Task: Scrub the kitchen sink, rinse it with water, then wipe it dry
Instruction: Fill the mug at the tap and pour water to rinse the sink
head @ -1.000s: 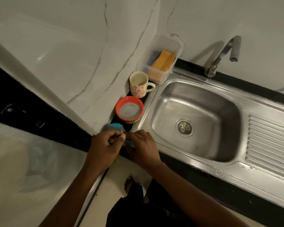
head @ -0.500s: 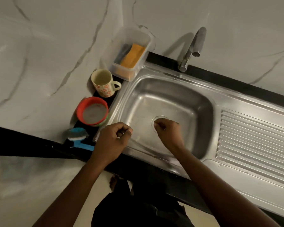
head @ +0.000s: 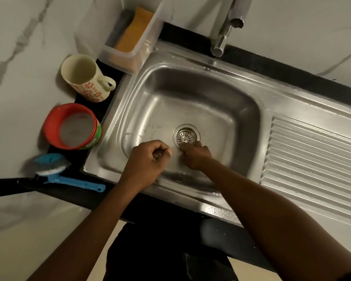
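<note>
The steel sink fills the middle of the head view, its basin wet with drops. Both of my hands are down inside it. My left hand hovers over the basin's near left part, fingers curled into a loose fist with nothing visible in it. My right hand has its curled fingertips bunched on the basin floor at the near edge of the drain strainer; I cannot tell if they pinch anything. A blue scrub brush lies on the dark counter left of the sink.
A red tub and a flowered mug stand left of the basin. A clear box with an orange sponge sits at the back corner. The faucet rises behind; the ribbed drainboard lies right.
Both hands left the blue brush and moved right into the basin. My right hand has drawn back off the drain, which now shows. The view has dropped closer to the sink.
</note>
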The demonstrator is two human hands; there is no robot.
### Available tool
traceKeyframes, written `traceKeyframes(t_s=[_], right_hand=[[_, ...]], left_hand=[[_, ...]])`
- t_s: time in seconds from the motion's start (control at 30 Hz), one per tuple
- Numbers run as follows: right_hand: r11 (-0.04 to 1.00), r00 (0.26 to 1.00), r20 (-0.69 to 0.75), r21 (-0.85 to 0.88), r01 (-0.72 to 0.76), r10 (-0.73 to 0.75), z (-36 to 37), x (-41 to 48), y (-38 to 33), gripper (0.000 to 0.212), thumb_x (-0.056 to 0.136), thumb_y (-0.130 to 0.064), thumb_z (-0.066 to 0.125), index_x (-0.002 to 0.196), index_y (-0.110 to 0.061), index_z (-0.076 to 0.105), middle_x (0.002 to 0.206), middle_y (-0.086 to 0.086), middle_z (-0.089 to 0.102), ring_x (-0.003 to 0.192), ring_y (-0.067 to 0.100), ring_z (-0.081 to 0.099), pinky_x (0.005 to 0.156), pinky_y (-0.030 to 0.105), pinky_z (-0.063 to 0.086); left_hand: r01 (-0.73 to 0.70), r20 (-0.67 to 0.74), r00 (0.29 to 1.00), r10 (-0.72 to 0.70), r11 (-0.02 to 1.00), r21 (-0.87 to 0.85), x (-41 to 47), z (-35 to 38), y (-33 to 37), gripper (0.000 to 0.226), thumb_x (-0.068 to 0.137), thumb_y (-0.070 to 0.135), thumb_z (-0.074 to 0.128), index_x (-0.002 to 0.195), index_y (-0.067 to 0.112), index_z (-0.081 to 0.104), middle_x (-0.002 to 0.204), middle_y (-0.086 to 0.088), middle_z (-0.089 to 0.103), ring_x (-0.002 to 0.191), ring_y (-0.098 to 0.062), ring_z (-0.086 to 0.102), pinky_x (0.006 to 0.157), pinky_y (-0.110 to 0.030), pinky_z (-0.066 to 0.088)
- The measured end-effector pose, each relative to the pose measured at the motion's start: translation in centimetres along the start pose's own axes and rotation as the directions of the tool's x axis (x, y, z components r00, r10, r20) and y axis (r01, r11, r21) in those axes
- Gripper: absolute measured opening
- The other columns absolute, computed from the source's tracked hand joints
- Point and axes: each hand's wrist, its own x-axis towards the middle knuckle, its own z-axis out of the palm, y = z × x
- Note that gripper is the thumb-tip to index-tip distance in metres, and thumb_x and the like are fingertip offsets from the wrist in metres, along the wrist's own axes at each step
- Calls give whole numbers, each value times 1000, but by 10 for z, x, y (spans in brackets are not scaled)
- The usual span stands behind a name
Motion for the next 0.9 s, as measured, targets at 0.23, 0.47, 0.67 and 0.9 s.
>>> traceKeyframes(t_s=[0.23, 0.47, 0.67, 0.9], right_hand=[[994, 999, -14, -93, -48, 47, 5, 5, -10, 40, 105, -39, 38, 139, -23, 53, 146, 6, 57, 135, 30, 43, 105, 50, 37], [999, 979, -198, -1, -51, 50, -5, -6, -17, 32, 102, -33, 45, 129, -22, 59, 135, 5, 64, 127, 31, 52, 98, 47, 44], [979, 884, -467, 184, 86, 10, -55, -34, -45, 41, 104, -32, 52, 143, -24, 62, 138, -2, 67, 127, 25, 56, 98, 41, 51], [865, 745, -665, 403, 297, 54, -110, -67, -107, 37, 105, -41, 55, 139, -32, 65, 129, -10, 70, 117, 8, 61, 93, 31, 53]], left_hand=[[-14, 23, 1000, 14, 1000, 28, 7, -14, 1, 15, 95, 22, 73, 80, 27, 74, 75, 17, 72, 78, 2, 67, 68, -3, 43], [-53, 33, 998, 52, 998, 21, 10, -29, -1, 13, 96, 22, 72, 84, 25, 75, 77, 18, 72, 79, 3, 67, 69, -4, 43], [-61, -27, 998, 60, 998, -15, 11, -56, 2, 12, 96, 26, 72, 85, 25, 76, 74, 18, 72, 74, -5, 70, 73, -19, 53], [-38, -164, 986, 16, 991, -130, 11, -104, 7, 9, 91, 32, 70, 90, 26, 77, 81, 8, 77, 79, -13, 74, 81, -45, 64]])
